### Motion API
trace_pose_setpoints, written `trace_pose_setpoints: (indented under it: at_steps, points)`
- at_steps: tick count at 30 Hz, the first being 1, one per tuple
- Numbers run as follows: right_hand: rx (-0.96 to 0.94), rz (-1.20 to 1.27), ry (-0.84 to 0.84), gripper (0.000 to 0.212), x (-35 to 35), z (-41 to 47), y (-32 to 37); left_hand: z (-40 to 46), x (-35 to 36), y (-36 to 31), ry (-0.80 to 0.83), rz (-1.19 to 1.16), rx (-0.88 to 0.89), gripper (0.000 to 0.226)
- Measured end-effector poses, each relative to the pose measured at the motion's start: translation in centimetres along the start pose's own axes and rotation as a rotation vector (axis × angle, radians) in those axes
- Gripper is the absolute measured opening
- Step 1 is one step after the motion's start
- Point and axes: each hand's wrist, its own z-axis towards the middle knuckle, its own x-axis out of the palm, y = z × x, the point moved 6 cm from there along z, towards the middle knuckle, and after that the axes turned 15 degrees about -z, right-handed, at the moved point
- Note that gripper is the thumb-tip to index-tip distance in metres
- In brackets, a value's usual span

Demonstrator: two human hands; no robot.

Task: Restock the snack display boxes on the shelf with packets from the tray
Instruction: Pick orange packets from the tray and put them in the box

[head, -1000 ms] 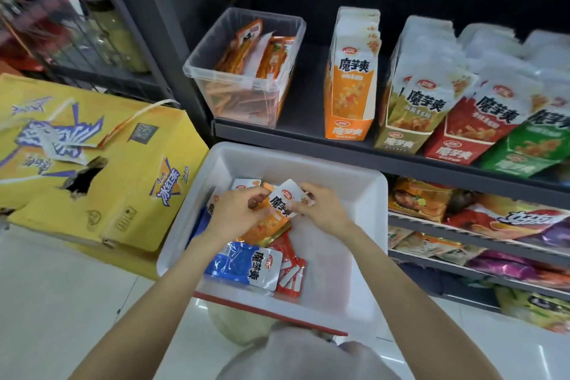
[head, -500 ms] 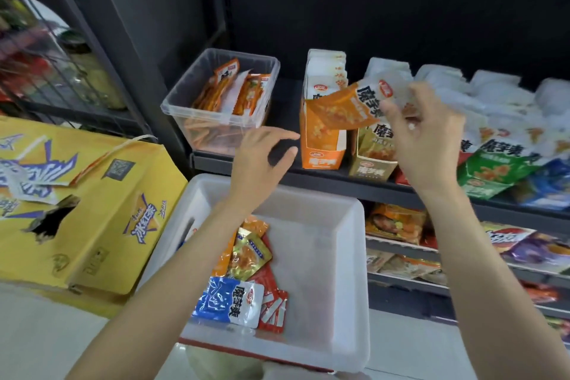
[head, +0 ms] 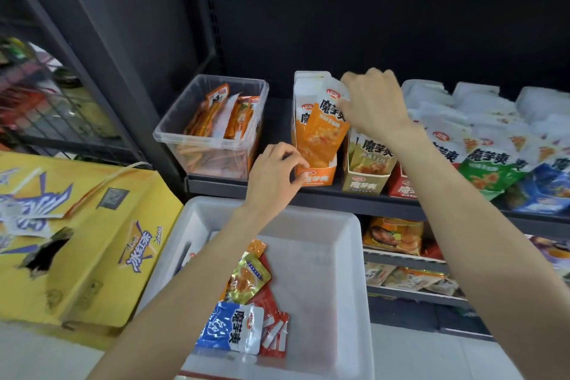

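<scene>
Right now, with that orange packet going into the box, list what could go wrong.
1. The orange packet sits tilted at the front of the orange display box; it may jam or crumple against the packets already standing there.
2. The left hand only grips the box's front corner at the shelf edge; a hard push from the right hand could tip or shift it.

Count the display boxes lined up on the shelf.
5 visible: orange display box steadied by the left hand; olive box; red box, mostly behind the right forearm; green box; blue box at the edge. More may be hidden.
</scene>
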Motion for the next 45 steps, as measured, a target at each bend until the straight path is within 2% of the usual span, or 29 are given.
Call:
trace_pose_setpoints:
  at_steps: [3,7,10,17,19,22,25,28,30,32,34,37,40,43,45]
  points:
    - [-0.066,-0.090,0.028,0.019,0.9,0.5,1.7,0.1,0.1,0.1,-0.002,-0.005,-0.012,0.010]
    - [-0.063,-0.287,0.054,0.009,1.6,1.6,3.1,0.3,0.4,0.1,-0.003,0.001,-0.013,0.007]
    - [-0.075,-0.332,0.077,0.007,2.1,2.1,3.8,0.4,0.4,0.2,-0.008,-0.001,-0.007,0.007]
    - [0.076,-0.335,-0.122,0.034,-0.5,-0.1,3.3,0.2,0.5,0.3,-0.012,-0.022,0.001,0.010]
    - [0.132,-0.201,-0.254,0.030,-1.9,-2.5,2.8,0.0,0.2,0.1,-0.037,-0.051,0.011,0.013]
    - [0.162,0.315,-0.397,0.019,-3.2,-7.2,2.9,-0.9,-1.6,-0.5,-0.146,-0.184,0.000,0.019]
    - [0.110,0.727,-0.294,0.020,-2.3,-11.3,5.3,-3.9,-4.5,-0.4,-0.348,-0.345,-0.035,0.020]
    - [-0.008,0.712,-0.180,0.021,0.5,-14.4,9.8,-8.3,-6.5,1.2,-0.435,-0.309,-0.075,0.021]
    - [-0.133,0.625,-0.074,0.024,2.9,-15.9,13.4,-11.1,-6.8,2.9,-0.339,-0.218,-0.116,0.022]
    - [-0.283,0.588,0.148,0.028,5.6,-17.2,16.9,-13.5,-6.3,5.1,-0.135,-0.099,-0.193,0.022]
    - [-0.417,0.579,0.379,0.037,8.0,-18.8,19.9,-16.0,-4.8,7.6,0.160,0.052,-0.336,0.034]
    - [-0.450,0.639,0.565,0.049,10.1,-20.2,23.2,-19.8,-3.0,10.6,0.500,0.212,-0.538,0.063]
    - [-0.401,0.606,0.633,0.060,11.2,-20.8,24.9,-21.5,-1.8,11.2,0.642,0.171,-0.638,0.074]
    - [-0.397,0.560,0.667,0.068,11.5,-21.1,25.8,-21.7,-1.2,10.8,0.690,0.169,-0.639,0.065]
    - [-0.382,0.599,0.712,0.065,11.6,-21.2,25.9,-21.7,-0.9,10.7,0.708,0.199,-0.629,0.062]
